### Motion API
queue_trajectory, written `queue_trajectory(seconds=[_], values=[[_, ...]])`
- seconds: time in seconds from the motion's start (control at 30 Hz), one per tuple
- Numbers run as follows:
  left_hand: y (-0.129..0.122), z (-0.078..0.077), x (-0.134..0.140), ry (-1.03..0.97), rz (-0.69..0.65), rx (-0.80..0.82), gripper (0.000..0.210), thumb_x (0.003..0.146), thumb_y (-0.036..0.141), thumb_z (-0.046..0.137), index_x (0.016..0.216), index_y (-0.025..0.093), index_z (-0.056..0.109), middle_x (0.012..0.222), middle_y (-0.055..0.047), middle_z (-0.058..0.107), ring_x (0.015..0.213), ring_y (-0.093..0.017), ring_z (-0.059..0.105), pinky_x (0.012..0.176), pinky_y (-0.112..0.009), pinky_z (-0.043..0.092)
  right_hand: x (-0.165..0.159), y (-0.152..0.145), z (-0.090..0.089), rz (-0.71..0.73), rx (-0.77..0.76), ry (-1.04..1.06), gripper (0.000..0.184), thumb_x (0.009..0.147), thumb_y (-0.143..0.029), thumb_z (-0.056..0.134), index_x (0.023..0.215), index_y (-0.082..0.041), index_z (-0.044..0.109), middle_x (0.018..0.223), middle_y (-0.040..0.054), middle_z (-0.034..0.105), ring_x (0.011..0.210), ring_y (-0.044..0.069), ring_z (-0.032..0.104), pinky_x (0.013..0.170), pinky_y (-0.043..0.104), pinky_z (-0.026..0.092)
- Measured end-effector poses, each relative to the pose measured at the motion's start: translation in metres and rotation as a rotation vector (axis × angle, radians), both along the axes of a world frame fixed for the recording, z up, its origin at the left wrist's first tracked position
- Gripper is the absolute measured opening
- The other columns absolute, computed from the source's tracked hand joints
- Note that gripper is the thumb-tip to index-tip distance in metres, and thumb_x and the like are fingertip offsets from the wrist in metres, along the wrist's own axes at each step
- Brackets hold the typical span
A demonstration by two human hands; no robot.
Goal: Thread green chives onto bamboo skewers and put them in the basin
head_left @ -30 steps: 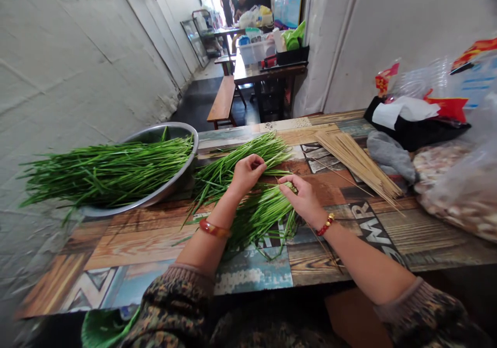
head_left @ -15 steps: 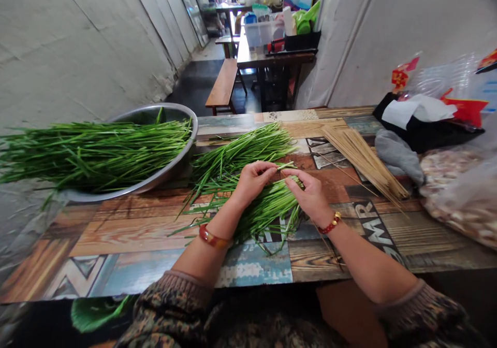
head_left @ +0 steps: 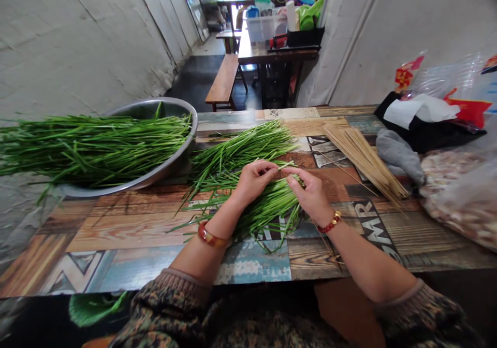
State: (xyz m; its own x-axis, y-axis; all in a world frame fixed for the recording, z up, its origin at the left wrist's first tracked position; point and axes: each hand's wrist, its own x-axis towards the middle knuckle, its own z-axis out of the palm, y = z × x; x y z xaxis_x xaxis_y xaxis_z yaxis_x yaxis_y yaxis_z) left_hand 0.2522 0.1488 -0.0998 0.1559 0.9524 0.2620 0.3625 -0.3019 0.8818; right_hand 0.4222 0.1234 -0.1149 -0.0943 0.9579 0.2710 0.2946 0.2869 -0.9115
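My left hand (head_left: pixel 254 181) pinches the pale ends of a few garlic chives (head_left: pixel 286 165) above the pile. Close beside it, my right hand (head_left: pixel 310 192) is closed, thumb and fingers together around a thin bamboo skewer (head_left: pixel 328 244) whose shaft slants out below the palm. The fingertips of both hands nearly meet, and the skewer's tip between them is hard to make out. Under my hands lies a loose pile of garlic chives (head_left: pixel 267 208). A second bunch of garlic chives (head_left: pixel 248 146) rests just behind it on the table.
At the left, a metal basin (head_left: pixel 194 130) holds a large heap of chives. Bamboo skewers (head_left: pixel 365 161) lie to the right, near a grey cloth-like item (head_left: pixel 398 154) and a plastic bag of pale pieces (head_left: pixel 458 198). Beyond the patterned table (head_left: pixel 135 231) stands a bench (head_left: pixel 223 81).
The view has shifted slightly. My hands stay almost in place, with the fingertips moving a little at the chive ends.
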Motion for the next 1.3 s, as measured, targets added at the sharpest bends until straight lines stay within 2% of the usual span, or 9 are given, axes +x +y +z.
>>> queue_trajectory(seconds=[0.2, 0.4, 0.73, 1.3], values=[[-0.0007, 0.0027, 0.0001, 0.017, 0.019, 0.017, 0.015, 0.081, 0.024, 0.060, 0.081, 0.015, 0.073, 0.071, -0.002, 0.064, 0.063, -0.011, 0.053, 0.058, -0.023, 0.040, -0.0003, 0.0003, 0.0004, 0.005, 0.025, 0.018, 0.030, 0.084, -0.027, 0.053, 0.108, -0.020, 0.069, 0.112, 0.0063, 0.071, 0.105, 0.021, 0.064, 0.096, 0.037, 0.048], [-0.0005, 0.0036, -0.0014, 0.042, 0.014, 0.056, 0.018, 0.082, 0.022, 0.058, 0.088, 0.017, 0.074, 0.069, -0.002, 0.061, 0.064, -0.011, 0.052, 0.060, -0.024, 0.038, -0.0004, 0.0010, -0.0019, 0.003, 0.028, 0.016, 0.029, 0.085, -0.027, 0.053, 0.108, -0.022, 0.069, 0.111, 0.0047, 0.071, 0.105, 0.021, 0.065, 0.097, 0.039, 0.048], [-0.0010, 0.0032, -0.0012, 0.047, 0.008, 0.057, 0.017, 0.082, 0.025, 0.059, 0.086, 0.018, 0.074, 0.070, -0.002, 0.062, 0.064, -0.012, 0.052, 0.060, -0.024, 0.039, 0.0001, 0.0018, -0.0035, 0.005, 0.033, 0.012, 0.029, 0.085, -0.028, 0.053, 0.108, -0.022, 0.069, 0.111, 0.0053, 0.071, 0.105, 0.021, 0.065, 0.097, 0.038, 0.048], [-0.0019, 0.0059, -0.0040, 0.050, -0.030, 0.038, 0.015, 0.081, 0.025, 0.061, 0.081, 0.017, 0.074, 0.071, -0.002, 0.065, 0.065, -0.012, 0.054, 0.060, -0.024, 0.039, 0.0002, 0.0013, -0.0030, -0.012, 0.020, -0.031, 0.023, 0.083, -0.030, 0.053, 0.099, -0.022, 0.067, 0.097, 0.0049, 0.071, 0.093, 0.021, 0.064, 0.088, 0.038, 0.048]])
